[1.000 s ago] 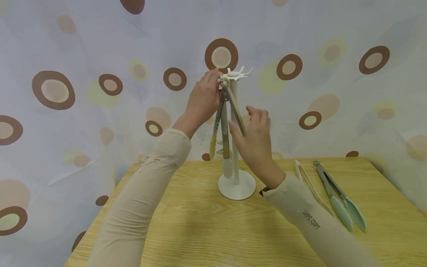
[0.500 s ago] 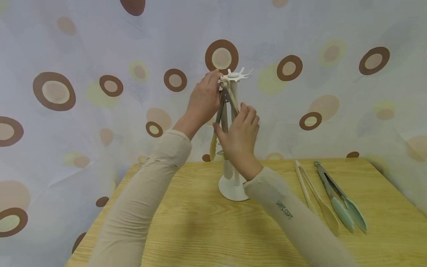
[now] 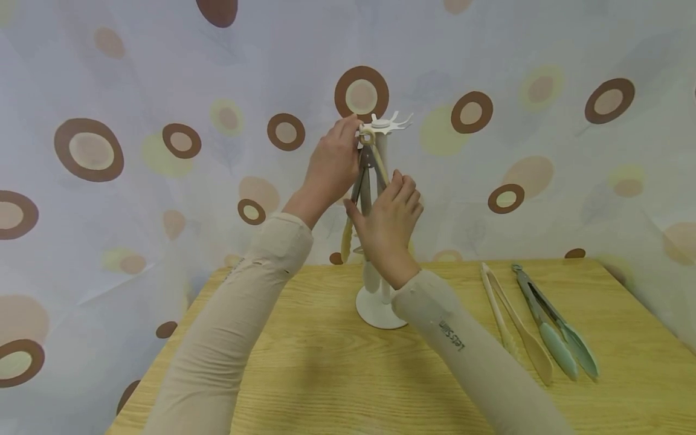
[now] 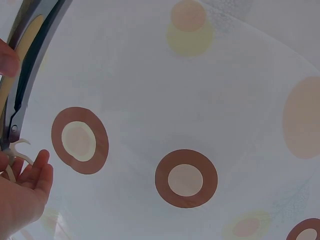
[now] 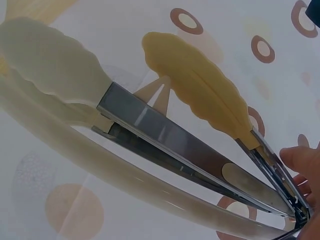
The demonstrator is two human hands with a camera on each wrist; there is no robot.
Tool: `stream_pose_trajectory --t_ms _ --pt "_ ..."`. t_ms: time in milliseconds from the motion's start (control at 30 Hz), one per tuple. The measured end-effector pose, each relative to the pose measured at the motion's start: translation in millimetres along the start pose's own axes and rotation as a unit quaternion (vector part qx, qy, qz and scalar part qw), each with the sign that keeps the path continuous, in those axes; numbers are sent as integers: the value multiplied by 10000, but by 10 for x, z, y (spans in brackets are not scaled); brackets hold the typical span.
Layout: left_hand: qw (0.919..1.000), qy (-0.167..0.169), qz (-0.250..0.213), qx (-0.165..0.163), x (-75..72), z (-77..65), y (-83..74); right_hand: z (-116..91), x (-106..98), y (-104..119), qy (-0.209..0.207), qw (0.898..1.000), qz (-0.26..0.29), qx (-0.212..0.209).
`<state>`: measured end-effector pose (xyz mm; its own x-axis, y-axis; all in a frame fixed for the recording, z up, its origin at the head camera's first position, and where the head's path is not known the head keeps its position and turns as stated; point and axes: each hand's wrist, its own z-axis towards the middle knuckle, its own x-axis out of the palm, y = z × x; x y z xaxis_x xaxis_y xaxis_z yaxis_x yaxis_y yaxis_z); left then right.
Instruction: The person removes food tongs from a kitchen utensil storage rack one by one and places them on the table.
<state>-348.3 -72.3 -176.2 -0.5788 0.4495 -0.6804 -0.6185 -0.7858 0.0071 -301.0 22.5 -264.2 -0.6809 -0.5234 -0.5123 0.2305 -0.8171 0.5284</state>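
Observation:
Metal tongs [image 3: 368, 158] with yellow tips stand spread at the top of a white utensil stand [image 3: 375, 311], their ring beside the hooks. At that ring my left hand [image 3: 333, 156] holds the upper end, fingers reaching behind it. My right hand [image 3: 388, 220] grips the arms lower down, thumb at the left arm and fingers over the right. In the right wrist view a scalloped yellow tip [image 5: 200, 82] shows, and second metal tongs [image 5: 165, 140] with pale grey-white tips hang close to the white pole [image 5: 145, 192]. My right hand covers part of the tongs in the head view.
On the wooden table [image 3: 326, 386], cream tongs [image 3: 522, 323] and grey-green tongs [image 3: 554, 320] lie side by side at right. White prongs [image 3: 399, 122] stick out from the stand's top. A patterned curtain [image 3: 435, 48] hangs just behind the table.
My right hand has moved left onto the tongs' arms, which are now closer together. My left hand has stayed at the ring.

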Motion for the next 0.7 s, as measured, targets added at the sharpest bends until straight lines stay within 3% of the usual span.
stream_pose_trajectory --t_ms 400,700 --pt "10000 -63 -47 29 4 -1 9 65 48 -9 -22 9997 -158 193" --pt "10000 -36 -48 -65 11 -2 -2 37 90 -101 -517 9972 535 -92"
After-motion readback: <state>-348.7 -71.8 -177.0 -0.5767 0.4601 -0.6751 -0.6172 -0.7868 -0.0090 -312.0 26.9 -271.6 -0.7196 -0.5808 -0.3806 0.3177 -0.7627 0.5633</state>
